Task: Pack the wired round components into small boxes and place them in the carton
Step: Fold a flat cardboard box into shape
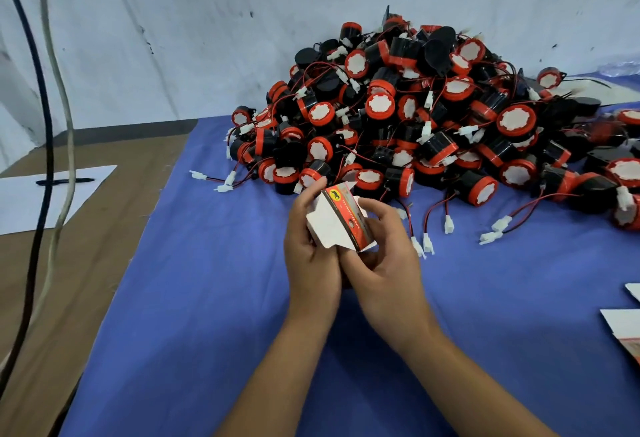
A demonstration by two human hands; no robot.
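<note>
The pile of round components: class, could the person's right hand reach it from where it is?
Probably yes: the pile lies just beyond the right hand with nothing between, but that hand grips the small box.

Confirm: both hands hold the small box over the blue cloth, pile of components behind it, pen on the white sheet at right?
Wrong side. Head view shows the pen on the white sheet at left. Both hands (left hand, right hand) do hold the small box.

One small box [341, 225] was held in two hands. The round components [415, 118] formed one pile, too many to count. Two flat box blanks [623, 329], one paper sheet [41, 194], one pen [65, 181], two hanging cables [45, 118].
</note>
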